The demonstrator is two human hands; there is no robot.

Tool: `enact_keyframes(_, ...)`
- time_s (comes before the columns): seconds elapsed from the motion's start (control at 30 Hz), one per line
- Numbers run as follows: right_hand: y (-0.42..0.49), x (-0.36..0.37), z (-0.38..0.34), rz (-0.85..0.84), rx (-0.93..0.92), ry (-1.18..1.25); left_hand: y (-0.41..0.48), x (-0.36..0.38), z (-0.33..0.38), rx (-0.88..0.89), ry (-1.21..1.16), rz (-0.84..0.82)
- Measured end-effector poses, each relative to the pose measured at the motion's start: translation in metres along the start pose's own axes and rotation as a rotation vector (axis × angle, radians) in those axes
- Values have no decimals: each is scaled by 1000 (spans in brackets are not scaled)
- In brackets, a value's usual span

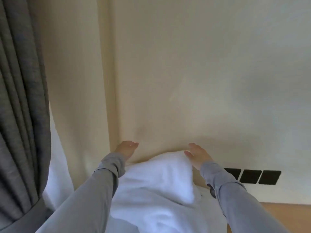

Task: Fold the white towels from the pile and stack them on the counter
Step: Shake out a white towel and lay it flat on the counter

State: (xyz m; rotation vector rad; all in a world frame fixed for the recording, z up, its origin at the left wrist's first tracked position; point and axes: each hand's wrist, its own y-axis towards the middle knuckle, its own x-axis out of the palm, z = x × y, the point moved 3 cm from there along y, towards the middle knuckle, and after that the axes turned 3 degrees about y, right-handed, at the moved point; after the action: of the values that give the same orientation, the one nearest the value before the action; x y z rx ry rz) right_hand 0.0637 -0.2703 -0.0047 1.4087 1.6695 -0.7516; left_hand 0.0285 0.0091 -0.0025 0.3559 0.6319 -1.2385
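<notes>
Head view: your left hand [127,148], fingers loosely straight and holding nothing, hangs by the cream wall [185,64] just past the heaped white towels [156,190]; your right hand [197,155], fingers spread and gripping nothing, sits at the heap's raised far corner. Towels: piled between your grey sleeves [235,199], wooden counter [286,216] to their right. Surroundings: grey curtain [21,115] left, three black wall plates [250,176] right.

Light: soft, dim — even | Blur: motion-smeared throughout | Edges: wide-angle bending | Shadows: faint
</notes>
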Motion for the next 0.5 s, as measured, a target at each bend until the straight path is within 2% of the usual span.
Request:
enact_keyframes(0.17,-9,42,40,-61,189,196,-4,17,-66,-135,-123,-60)
enact_keyframes(0.3,-21,74,59,-64,317,381,-13,33,-122,-241,-164,-29)
enact_keyframes(0.5,-28,105,60,29,349,643,-13,52,-174,-405,-243,-8)
